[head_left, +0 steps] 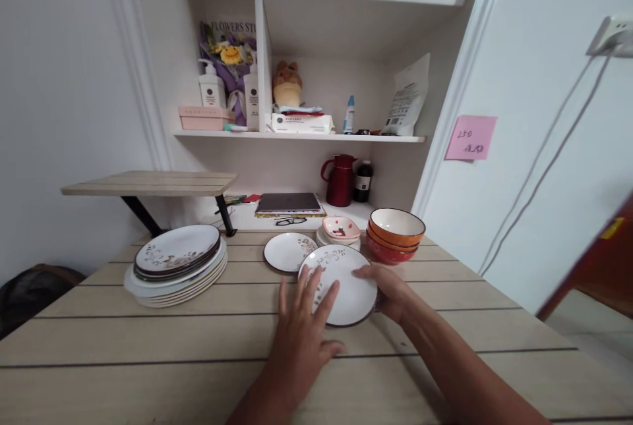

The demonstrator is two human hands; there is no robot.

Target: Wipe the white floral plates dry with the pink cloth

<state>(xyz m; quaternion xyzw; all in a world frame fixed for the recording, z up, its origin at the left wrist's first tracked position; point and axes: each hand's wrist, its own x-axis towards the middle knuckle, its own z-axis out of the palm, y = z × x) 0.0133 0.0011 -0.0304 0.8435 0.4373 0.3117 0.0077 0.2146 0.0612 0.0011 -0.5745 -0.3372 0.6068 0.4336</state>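
We hold a floral plate (pixel 350 296)
Our right hand (pixel 391 292) grips its rim; our left hand (pixel 301 327) splays loosely over it; bowls (pixel 395 238) stand beyond our right.

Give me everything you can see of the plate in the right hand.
The plate is round and white, ceramic by its look, with a dark brown rim and brownish floral sprigs along its far and left parts. It seems held just above the table, face up and tilted toward the camera. The right hand grips its right edge, thumb on top. The left hand, fingers spread, overlaps its left side; contact is unclear.
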